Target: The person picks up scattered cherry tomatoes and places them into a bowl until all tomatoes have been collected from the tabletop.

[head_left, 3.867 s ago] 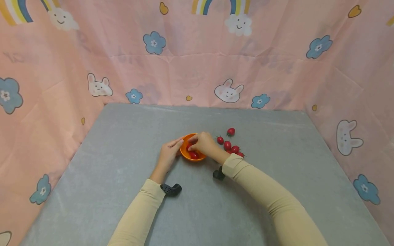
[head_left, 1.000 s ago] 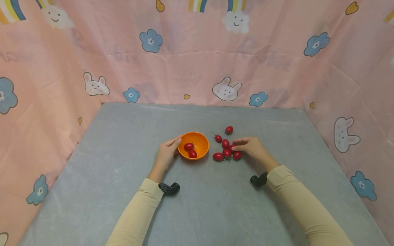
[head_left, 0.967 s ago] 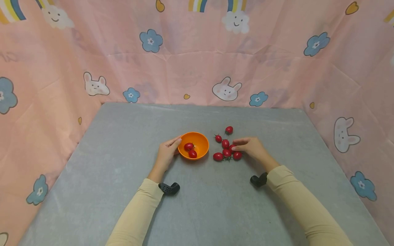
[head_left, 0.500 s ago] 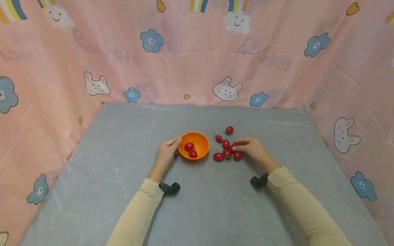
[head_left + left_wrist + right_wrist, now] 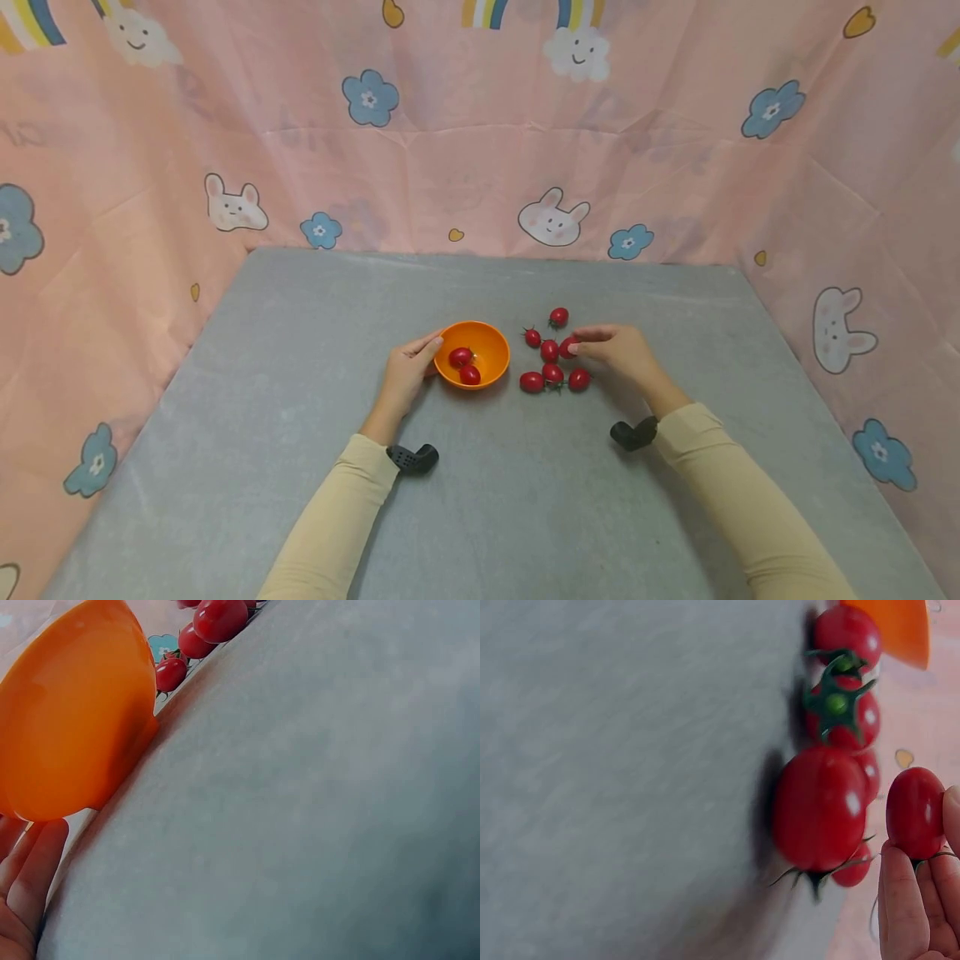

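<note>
An orange bowl (image 5: 492, 352) stands on the table with two red cherry tomatoes (image 5: 469, 374) inside. My left hand (image 5: 405, 379) holds the bowl by its left side, thumb at the rim and fingers against the outside wall. Between thumb and fingers, my right hand (image 5: 622, 357) pinches one cherry tomato (image 5: 915, 814), lifted off the table in the right wrist view. Several more cherry tomatoes, some with green stems, lie beside that hand, among them one at the front (image 5: 532, 382) and one at the back (image 5: 558, 317).
A grey table (image 5: 315, 333) lies under everything. Pink printed cloth (image 5: 442, 183) hangs behind it and along both sides. Each wrist wears a black device, one on the left (image 5: 413, 459) and one on the right (image 5: 633, 434).
My right hand has gone from inside the bowl to the loose tomatoes, and just now raises one slightly away from the group. My left hand stays on the bowl.
</note>
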